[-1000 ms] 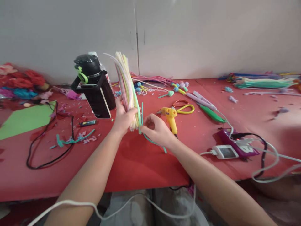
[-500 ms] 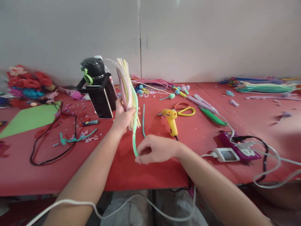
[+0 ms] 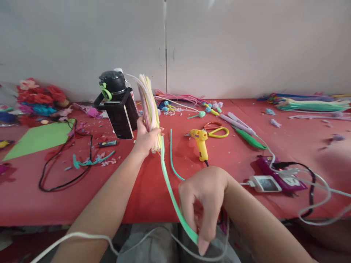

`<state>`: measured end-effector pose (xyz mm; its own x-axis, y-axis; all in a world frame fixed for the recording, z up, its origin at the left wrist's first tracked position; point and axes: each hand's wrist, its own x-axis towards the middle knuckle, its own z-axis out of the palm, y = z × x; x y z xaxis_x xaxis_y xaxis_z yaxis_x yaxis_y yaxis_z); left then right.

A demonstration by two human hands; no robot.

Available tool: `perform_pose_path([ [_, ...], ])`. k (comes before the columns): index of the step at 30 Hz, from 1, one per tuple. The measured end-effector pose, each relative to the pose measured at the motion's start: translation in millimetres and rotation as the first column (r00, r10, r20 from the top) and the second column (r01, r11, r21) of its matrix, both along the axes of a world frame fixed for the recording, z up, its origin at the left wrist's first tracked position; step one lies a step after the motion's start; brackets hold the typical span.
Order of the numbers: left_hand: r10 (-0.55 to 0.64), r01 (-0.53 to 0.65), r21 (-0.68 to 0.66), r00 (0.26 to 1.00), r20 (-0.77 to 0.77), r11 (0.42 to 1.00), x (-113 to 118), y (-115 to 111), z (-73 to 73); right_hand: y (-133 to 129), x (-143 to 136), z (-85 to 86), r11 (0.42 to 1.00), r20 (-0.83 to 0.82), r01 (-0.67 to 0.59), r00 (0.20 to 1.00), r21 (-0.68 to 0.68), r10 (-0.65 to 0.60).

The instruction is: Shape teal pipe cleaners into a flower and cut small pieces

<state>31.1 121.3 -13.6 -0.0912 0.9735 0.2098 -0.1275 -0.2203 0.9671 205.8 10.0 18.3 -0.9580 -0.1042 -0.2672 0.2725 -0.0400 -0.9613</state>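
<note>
My left hand (image 3: 146,138) is wrapped round an upright bundle of pink, white and yellow pipe cleaners (image 3: 149,106). A light green pipe cleaner (image 3: 171,193) runs from beside the bundle's lower end down toward me. Its near end is pinched by my right hand (image 3: 201,208), low in the view, past the table's front edge. Between the hands, a thin teal pipe cleaner (image 3: 172,155) lies on the red table (image 3: 142,197). A yellow glue gun (image 3: 201,142) rests just beyond my right hand.
Scissors (image 3: 219,131), a lilac iron-like tool (image 3: 237,123) and a purple power strip (image 3: 287,177) with cables lie right. A black bottle (image 3: 112,84) in a black holder stands behind my left hand. Green paper (image 3: 41,137) and a black cable (image 3: 44,171) are left.
My right hand has moved down and toward me, drawing the green pipe cleaner out from the bundle. My left hand still grips the bundle in nearly the same place.
</note>
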Motion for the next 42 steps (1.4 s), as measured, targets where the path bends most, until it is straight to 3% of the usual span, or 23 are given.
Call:
perform_pose_path([
  [3, -0.011, 0.010, -0.002, 1.000, -0.008, 1.000, -0.3, 0.5, -2.6, 0.7, 6.1, 2.9, 0.999, -0.072, 0.030, 0.997, -0.019, -0.031],
  [6, -0.008, 0.008, 0.005, 1.000, 0.001, 1.000, -0.4, 0.8, -2.9, 3.7, 8.6, 3.8, 0.979, -0.046, 0.199, 0.979, 0.044, -0.197],
  [9, 0.015, -0.015, 0.036, 1.000, 0.013, 0.999, -0.9, 0.7, -0.7, 9.5, 4.4, 1.0, 0.916, 0.007, 0.380, 0.923, 0.132, -0.384],
  [10, 0.022, -0.023, 0.047, 1.000, 0.019, 0.999, -1.1, 0.6, 0.3, 11.9, 1.6, -1.3, 0.863, -0.014, 0.475, 0.877, 0.173, -0.480],
  [11, 0.029, -0.031, 0.056, 0.999, 0.027, 0.998, -1.1, 0.5, 1.2, 14.5, -1.7, -4.3, 0.773, -0.056, 0.592, 0.800, 0.228, -0.597],
  [14, 0.046, -0.050, 0.068, 0.997, 0.054, 0.996, -0.9, -0.4, 3.6, 21.4, -12.2, -15.8, 0.329, -0.214, 0.862, 0.430, 0.386, -0.877],
  [15, 0.049, -0.053, 0.070, 0.997, 0.058, 0.996, -0.6, -0.8, 4.3, 23.0, -15.3, -19.5, 0.230, -0.240, 0.882, 0.349, 0.412, -0.906],
  [16, 0.050, -0.054, 0.073, 0.997, 0.061, 0.996, -0.2, -1.3, 4.8, 24.2, -18.1, -22.7, 0.190, -0.250, 0.886, 0.316, 0.424, -0.915],
  [21, 0.033, -0.041, 0.092, 0.996, 0.088, 0.995, 3.1, -4.4, 5.5, 25.3, -30.2, -30.4, 0.272, -0.294, 0.890, 0.387, 0.366, -0.874],
  [26, -0.002, -0.008, 0.087, 0.994, 0.109, 0.996, 6.9, -8.8, 7.9, 27.5, -35.4, -33.4, 0.200, -0.316, 0.926, 0.303, 0.319, -0.899],
  [28, -0.008, -0.002, 0.082, 0.993, 0.115, 0.997, 7.2, -10.6, 9.7, 27.9, -32.5, -32.2, 0.210, -0.311, 0.928, 0.307, 0.309, -0.899],
  [30, -0.009, 0.000, 0.077, 0.994, 0.111, 0.997, 6.9, -11.8, 11.0, 26.8, -27.2, -28.2, 0.315, -0.301, 0.898, 0.405, 0.307, -0.864],
  [34, -0.017, 0.011, 0.072, 0.996, 0.089, 0.997, 5.3, -11.2, 10.3, 21.0, -15.9, -14.2, 0.700, -0.190, 0.660, 0.750, 0.274, -0.633],
  [36, -0.019, 0.013, 0.080, 0.997, 0.079, 0.997, 4.4, -9.3, 8.5, 17.6, -11.6, -7.8, 0.842, -0.112, 0.491, 0.871, 0.223, -0.478],
  [39, -0.011, 0.005, 0.092, 0.998, 0.061, 0.996, 3.2, -6.5, 5.1, 13.0, -5.9, -2.2, 0.955, -0.017, 0.277, 0.961, 0.110, -0.277],
  [42, 0.003, -0.007, 0.099, 0.999, 0.034, 0.995, 2.5, -5.1, 2.1, 10.5, -1.7, -1.5, 0.985, -0.040, 0.172, 0.984, -0.006, -0.172],
])
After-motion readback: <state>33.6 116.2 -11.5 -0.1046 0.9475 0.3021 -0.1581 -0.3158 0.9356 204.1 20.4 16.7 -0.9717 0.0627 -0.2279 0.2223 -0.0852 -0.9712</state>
